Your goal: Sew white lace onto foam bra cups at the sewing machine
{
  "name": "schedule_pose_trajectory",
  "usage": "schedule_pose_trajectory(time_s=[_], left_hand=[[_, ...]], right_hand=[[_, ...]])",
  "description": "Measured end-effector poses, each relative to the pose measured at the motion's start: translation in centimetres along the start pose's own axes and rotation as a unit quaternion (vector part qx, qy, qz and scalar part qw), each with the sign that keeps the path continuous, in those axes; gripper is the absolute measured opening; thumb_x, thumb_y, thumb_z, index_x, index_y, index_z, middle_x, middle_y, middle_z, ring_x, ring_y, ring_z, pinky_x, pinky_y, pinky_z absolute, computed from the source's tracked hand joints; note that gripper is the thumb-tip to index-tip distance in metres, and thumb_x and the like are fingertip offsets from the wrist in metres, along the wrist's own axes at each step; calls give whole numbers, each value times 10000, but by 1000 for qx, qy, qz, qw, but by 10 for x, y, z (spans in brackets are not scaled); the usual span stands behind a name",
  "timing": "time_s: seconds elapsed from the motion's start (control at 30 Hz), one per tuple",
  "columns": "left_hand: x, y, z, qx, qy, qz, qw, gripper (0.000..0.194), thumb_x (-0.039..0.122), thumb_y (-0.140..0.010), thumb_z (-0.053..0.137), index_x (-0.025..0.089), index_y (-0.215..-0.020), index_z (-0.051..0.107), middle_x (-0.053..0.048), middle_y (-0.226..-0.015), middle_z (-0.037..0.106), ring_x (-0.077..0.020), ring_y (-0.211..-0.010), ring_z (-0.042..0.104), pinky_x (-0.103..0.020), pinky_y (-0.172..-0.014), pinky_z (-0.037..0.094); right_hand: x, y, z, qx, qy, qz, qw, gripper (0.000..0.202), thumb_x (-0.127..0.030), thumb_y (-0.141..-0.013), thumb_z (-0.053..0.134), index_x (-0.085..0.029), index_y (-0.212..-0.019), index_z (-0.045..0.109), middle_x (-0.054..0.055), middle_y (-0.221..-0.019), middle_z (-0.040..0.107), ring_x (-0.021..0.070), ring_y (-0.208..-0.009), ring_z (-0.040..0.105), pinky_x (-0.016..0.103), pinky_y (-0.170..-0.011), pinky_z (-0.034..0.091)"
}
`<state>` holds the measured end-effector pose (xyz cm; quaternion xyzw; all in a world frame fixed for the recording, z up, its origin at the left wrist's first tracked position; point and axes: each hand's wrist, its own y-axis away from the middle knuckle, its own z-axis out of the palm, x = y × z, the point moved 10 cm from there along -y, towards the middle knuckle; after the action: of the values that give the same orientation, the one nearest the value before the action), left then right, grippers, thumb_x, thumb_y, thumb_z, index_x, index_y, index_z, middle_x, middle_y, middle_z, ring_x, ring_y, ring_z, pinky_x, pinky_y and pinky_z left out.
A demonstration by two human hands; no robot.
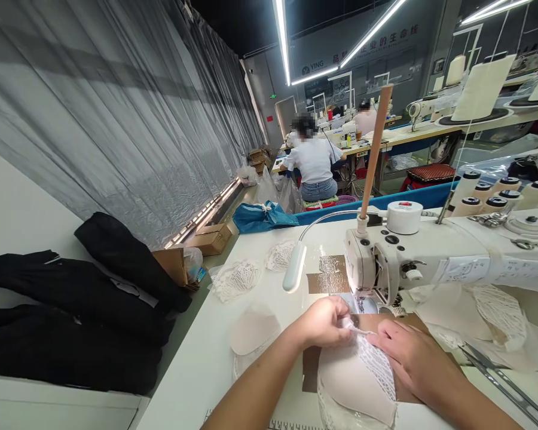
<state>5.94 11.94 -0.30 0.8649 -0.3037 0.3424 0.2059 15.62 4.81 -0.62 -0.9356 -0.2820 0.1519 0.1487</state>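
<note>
A white bra cup point(349, 376) with lace along its right side lies on the table in front of the sewing machine point(363, 263). My left hand point(325, 322) pinches the upper edge of the cup close to the presser foot. My right hand point(406, 352) has its fingers closed on the lace edge a little to the right. Between both hands a narrow strip of the edge stretches. The needle area is partly hidden behind my left hand.
Several lace and padded pieces point(255, 328) lie to the left and more cup pieces point(475, 313) to the right. Scissors point(502, 379) rest at the right. A small lamp point(295, 266) bends over the table. Thread cones point(466, 191) stand behind the machine. A person point(316, 161) sits further back.
</note>
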Motion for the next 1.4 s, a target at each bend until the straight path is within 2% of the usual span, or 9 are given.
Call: schedule_pose_trajectory(time_s=[0.13, 0.2, 0.37, 0.47, 0.6, 0.7, 0.8, 1.07, 1.4], left_hand=[[-10, -1, 6, -25, 66, -18, 997, 184, 184, -787, 666, 161, -715, 498, 15, -713, 581, -87, -567, 529, -187, -525, 435], [-18, -1, 0, -18, 74, -34, 996, 174, 190, -761, 710, 154, -811, 547, 50, -632, 533, -83, -519, 505, -185, -501, 422], [-20, 21, -47, 137, 24, -63, 988, 103, 186, -858, 533, 152, -942, 584, 4, -728, 559, -130, -642, 538, -238, -598, 448], [1, 39, -49, 191, -15, -30, 981, 148, 195, -872, 492, 178, -966, 605, -47, -896, 613, -186, -833, 580, -300, -756, 483], [38, 42, 2, 119, -142, 93, 978, 218, 166, -830, 516, 167, -1003, 649, -104, -1106, 655, -257, -1001, 600, -383, -909, 500], [44, 37, 26, 98, -217, 121, 964, 280, 202, -857, 507, 131, -1094, 639, -138, -1238, 619, -307, -1105, 566, -459, -972, 485], [42, 31, 29, 79, -228, 115, 964, 371, 201, -853, 516, 119, -1206, 597, -140, -1291, 593, -297, -1115, 552, -450, -981, 493], [30, 19, 21, 52, -248, 99, 962, 495, 255, -846, 513, 114, -1319, 546, -140, -1408, 526, -327, -1163, 539, -505, -943, 508], [18, 4, 13, -6, -258, 166, 952, 568, 196, -792, 534, 138, -1357, 528, -128, -1465, 472, -279, -1340, 450, -441, -1109, 388]], right_hand=[[2, 0, 2, -12, -9, 9, 1000, 271, -58, -849, 437, -230, -869, 646, 22, -754, 565, 184, -673, 526, 284, -587, 349], [3, 0, 1, -16, -9, 18, 1000, 257, -67, -864, 430, -221, -836, 634, 21, -748, 558, 183, -658, 527, 290, -580, 348], [4, 1, 1, -17, -4, 29, 999, 251, -65, -870, 420, -211, -795, 610, 17, -733, 541, 175, -631, 519, 294, -563, 341], [3, 1, 1, -7, 1, 22, 1000, 257, -69, -876, 414, -213, -777, 603, 16, -732, 553, 172, -635, 532, 294, -561, 339], [6, 2, 0, 19, 13, 20, 1000, 275, -78, -870, 404, -213, -731, 598, 27, -727, 581, 174, -648, 557, 296, -567, 351], [8, 2, -4, 39, 23, 27, 999, 276, -69, -840, 410, -220, -860, 641, 38, -794, 624, 179, -700, 580, 289, -607, 386], [7, 1, -9, 51, 32, 30, 998, 329, -67, -821, 438, -244, -997, 652, 25, -796, 630, 172, -683, 574, 283, -602, 380], [7, -5, -14, 66, 41, 50, 996, 387, -22, -786, 425, -241, -989, 672, 29, -790, 654, 175, -672, 587, 290, -605, 379], [1, -9, -4, 46, 21, 56, 997, 387, -46, -840, 384, -230, -1015, 676, 47, -855, 669, 195, -719, 612, 309, -606, 395]])
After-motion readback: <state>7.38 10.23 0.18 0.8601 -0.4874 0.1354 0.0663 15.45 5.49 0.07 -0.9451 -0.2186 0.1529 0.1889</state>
